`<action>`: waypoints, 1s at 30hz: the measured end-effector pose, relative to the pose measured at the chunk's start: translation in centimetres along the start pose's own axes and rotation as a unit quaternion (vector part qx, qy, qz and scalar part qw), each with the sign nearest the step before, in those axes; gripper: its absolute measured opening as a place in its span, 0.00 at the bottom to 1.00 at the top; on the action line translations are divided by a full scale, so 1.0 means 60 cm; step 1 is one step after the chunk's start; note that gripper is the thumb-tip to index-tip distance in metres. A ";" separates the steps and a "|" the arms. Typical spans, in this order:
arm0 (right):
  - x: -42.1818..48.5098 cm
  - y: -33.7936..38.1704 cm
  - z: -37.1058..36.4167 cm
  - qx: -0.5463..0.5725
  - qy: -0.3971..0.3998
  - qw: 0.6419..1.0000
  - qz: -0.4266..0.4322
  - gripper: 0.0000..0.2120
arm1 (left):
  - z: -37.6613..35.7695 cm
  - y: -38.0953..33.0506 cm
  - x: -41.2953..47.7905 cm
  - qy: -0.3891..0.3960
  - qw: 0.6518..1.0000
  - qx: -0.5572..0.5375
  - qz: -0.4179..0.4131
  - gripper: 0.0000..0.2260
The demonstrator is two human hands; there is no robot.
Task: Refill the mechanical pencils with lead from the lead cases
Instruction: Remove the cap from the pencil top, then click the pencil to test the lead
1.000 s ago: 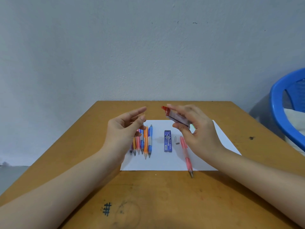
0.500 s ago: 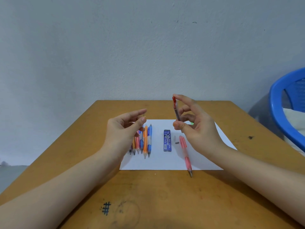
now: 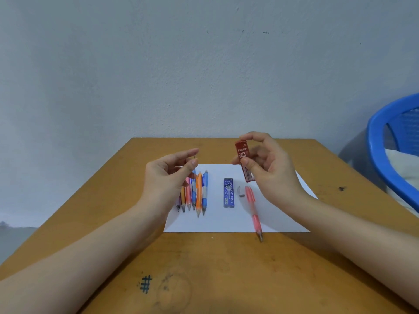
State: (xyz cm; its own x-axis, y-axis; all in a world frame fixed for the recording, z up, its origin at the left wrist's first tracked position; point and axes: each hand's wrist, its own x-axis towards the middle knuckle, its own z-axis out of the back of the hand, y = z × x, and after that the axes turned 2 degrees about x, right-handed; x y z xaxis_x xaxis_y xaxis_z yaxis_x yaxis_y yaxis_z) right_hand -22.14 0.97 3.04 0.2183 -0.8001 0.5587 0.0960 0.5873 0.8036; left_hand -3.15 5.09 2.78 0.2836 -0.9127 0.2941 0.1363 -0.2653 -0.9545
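Over the paper (image 3: 226, 220) on the table (image 3: 204, 268), right hand (image 3: 269, 171) held a red case (image 3: 243, 155) upright, fingers pinched round it, left hand (image 3: 167, 177) fingers pinched a thin lead (image 3: 195, 156), above a row of pencils (image 3: 198, 193), blue case (image 3: 229, 192) and pink pencil (image 3: 253, 207) lay to their right.

Right hand (image 3: 269, 171) grips a red lead case (image 3: 243, 155) upright above the white paper (image 3: 226, 220), which lies mid-table (image 3: 204, 268), nearer the far edge. Left hand (image 3: 167, 177) pinches a thin lead (image 3: 195, 157) between thumb and forefinger, above a row of pencils (image 3: 199, 193). On the paper: blue lead case (image 3: 229, 192), two small grey parts (image 3: 241, 196), and a pink pencil (image 3: 253, 209) with its tip past the paper's near edge.
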 end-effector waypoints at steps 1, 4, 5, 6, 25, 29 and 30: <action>0.003 0.003 0.001 0.004 -0.003 1.000 0.000 0.21 | 0.001 0.001 0.000 -0.001 1.000 0.000 0.001 0.09; 0.017 0.013 0.001 0.037 -0.010 0.999 -0.011 0.20 | 0.001 0.003 0.002 -0.003 1.000 0.000 0.000 0.09; 0.022 0.016 0.000 0.048 -0.013 0.999 -0.015 0.19 | 0.001 0.002 0.002 -0.004 1.000 0.000 0.001 0.09; 0.028 0.019 -0.002 0.052 -0.015 0.998 -0.018 0.19 | 0.001 0.002 0.002 -0.006 1.000 -0.001 0.002 0.09; 0.079 -0.017 -0.048 -0.073 0.209 0.954 -0.204 0.12 | 0.005 -0.001 0.003 -0.002 1.000 -0.013 -0.006 0.09; 0.097 -0.019 -0.049 -0.151 0.279 0.926 -0.204 0.12 | 0.007 0.000 0.004 -0.006 1.000 -0.010 -0.011 0.09; 0.101 -0.021 -0.049 -0.175 0.286 0.920 -0.204 0.13 | 0.007 0.000 0.004 -0.007 1.000 -0.011 -0.011 0.09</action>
State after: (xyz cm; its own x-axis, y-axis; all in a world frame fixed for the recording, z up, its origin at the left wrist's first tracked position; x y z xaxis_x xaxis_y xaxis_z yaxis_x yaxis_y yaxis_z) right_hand -18.07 -4.23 4.82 0.5607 -0.8262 -0.0556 0.5688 0.3355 0.7509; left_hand -2.70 4.99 2.89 0.2936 -0.9024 0.3153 0.1216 -0.2919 -0.9487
